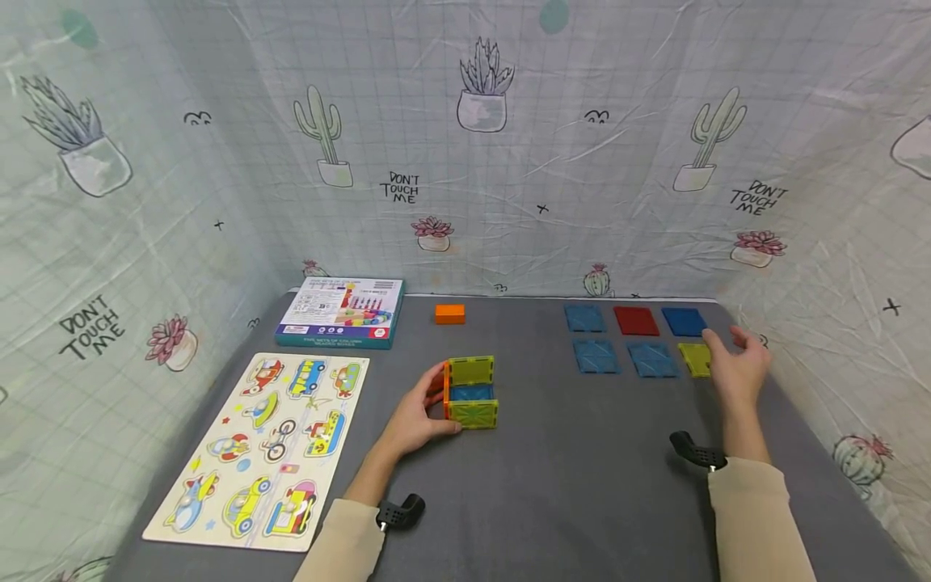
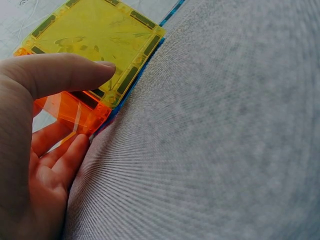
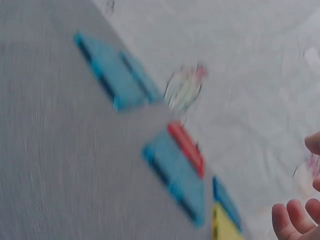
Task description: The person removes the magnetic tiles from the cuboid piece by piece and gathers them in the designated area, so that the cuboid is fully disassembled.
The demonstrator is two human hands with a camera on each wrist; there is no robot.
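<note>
Tile box (image 1: 476, 416) is gripped on the bench (image 1: 582, 485) by the left hand (image 1: 416, 419), thumb laid on a yellow face, fingers at an orange side. Nothing is held by the right hand (image 1: 738, 370), three o'clock from the box, digits parted near a yellow tile (image 1: 695, 360). Four blue tiles (image 1: 596, 356) and a red tile (image 1: 636, 321) are laid between two and three; orange block (image 1: 449, 314) placed toward twelve, printed carton (image 1: 338, 311) at ten, puzzle board (image 1: 246, 465) between eight and nine.
</note>
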